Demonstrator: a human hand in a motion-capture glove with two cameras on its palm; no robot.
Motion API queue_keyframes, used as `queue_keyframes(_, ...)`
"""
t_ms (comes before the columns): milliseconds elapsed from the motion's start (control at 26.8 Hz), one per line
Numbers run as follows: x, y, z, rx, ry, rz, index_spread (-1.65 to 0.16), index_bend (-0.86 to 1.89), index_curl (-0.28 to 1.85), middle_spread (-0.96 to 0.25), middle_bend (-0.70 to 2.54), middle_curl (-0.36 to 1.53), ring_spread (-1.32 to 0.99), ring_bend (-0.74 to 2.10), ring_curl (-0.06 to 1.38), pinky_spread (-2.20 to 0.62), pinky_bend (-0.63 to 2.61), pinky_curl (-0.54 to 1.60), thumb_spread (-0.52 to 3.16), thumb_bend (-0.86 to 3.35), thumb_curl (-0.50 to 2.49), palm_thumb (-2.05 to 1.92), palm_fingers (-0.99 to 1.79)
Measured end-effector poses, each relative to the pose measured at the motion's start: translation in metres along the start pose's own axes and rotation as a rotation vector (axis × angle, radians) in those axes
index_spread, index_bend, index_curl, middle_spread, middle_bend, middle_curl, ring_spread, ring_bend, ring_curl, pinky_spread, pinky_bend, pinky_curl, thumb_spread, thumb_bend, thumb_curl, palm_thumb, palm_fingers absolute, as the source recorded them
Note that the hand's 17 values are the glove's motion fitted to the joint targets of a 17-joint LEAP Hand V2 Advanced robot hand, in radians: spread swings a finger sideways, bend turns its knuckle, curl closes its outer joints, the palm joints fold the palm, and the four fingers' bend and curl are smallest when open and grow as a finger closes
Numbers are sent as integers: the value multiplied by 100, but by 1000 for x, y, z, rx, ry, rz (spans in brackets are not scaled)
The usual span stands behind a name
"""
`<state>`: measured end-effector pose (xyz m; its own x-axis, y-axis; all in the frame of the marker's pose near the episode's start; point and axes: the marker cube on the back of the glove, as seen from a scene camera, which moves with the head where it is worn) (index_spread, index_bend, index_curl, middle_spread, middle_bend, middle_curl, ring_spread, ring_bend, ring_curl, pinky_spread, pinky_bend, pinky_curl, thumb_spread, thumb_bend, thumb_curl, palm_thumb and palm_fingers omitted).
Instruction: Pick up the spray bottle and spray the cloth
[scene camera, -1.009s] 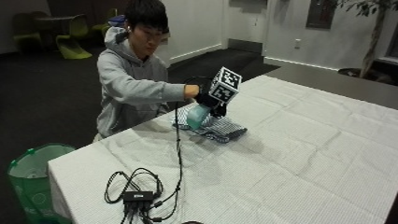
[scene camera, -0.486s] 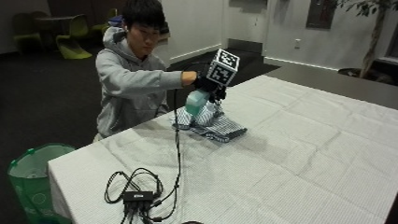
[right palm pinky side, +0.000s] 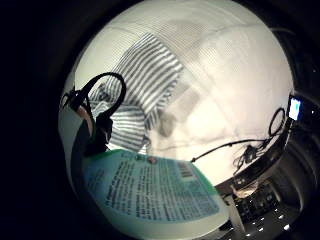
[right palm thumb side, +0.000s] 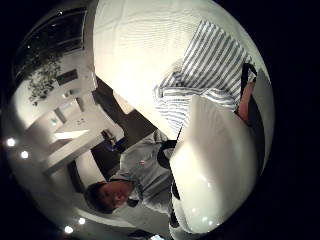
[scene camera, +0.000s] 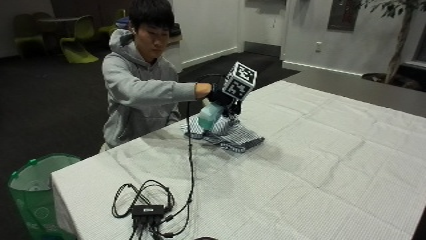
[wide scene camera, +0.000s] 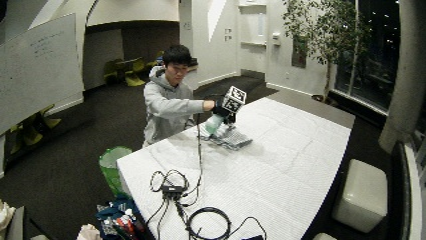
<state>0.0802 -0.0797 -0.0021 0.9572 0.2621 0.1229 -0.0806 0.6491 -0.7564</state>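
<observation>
The grip (scene camera: 223, 97) — the gloved right hand — is curling round the neck of the spray bottle (scene camera: 210, 116) and holding it up off the bench (scene camera: 346, 165), above the striped cloth (scene camera: 226, 135). The arm is reaching out from the shoulder, forearm about level, with the bottle hanging below the hand and tilting slightly. The bottle is looking pale green with a lighter body; from the palm side its printed label (right palm pinky side: 150, 192) is showing close up, with the cloth (right palm pinky side: 145, 85) lying on the bench beneath. The cloth — blue-and-white striped, loosely folded — is lying near the bench edge just in front of the seated person (scene camera: 143, 85).
</observation>
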Motion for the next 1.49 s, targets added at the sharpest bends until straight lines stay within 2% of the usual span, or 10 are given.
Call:
queue_keyframes(261,-6,4,-6,27,23,7,-22,30,56,-10,71,52,-15,76,45,-29,48,41,67,-3,63,80,141)
queue_keyframes(448,-28,18,-22,141,27,-34,-22,30,56,-10,71,52,-15,76,45,-29,48,41,67,-3,63,80,141)
queue_keyframes(672,-74,42,-50,473,-132,-247,-22,30,57,-10,71,52,-15,76,45,-29,48,41,67,-3,64,80,141)
queue_keyframes(897,-127,34,-50,740,-584,-551,-22,29,57,-10,70,52,-15,76,45,-29,48,41,67,-4,64,80,141)
queue_keyframes(971,-133,31,-40,735,-737,-645,-22,29,57,-10,70,52,-15,76,45,-29,48,41,67,-4,64,80,141)
queue_keyframes(1083,-140,28,-10,605,-882,-755,-22,29,57,-9,69,52,-14,75,45,-29,48,41,66,-4,64,80,141)
queue_keyframes(1307,-192,-41,42,712,-1042,-686,-20,29,57,-8,67,51,-13,74,44,-29,47,41,67,-3,64,80,140)
queue_keyframes(1494,-204,-72,89,614,-935,-689,-19,27,57,-6,66,50,-13,73,44,-28,46,40,68,-3,64,80,139)
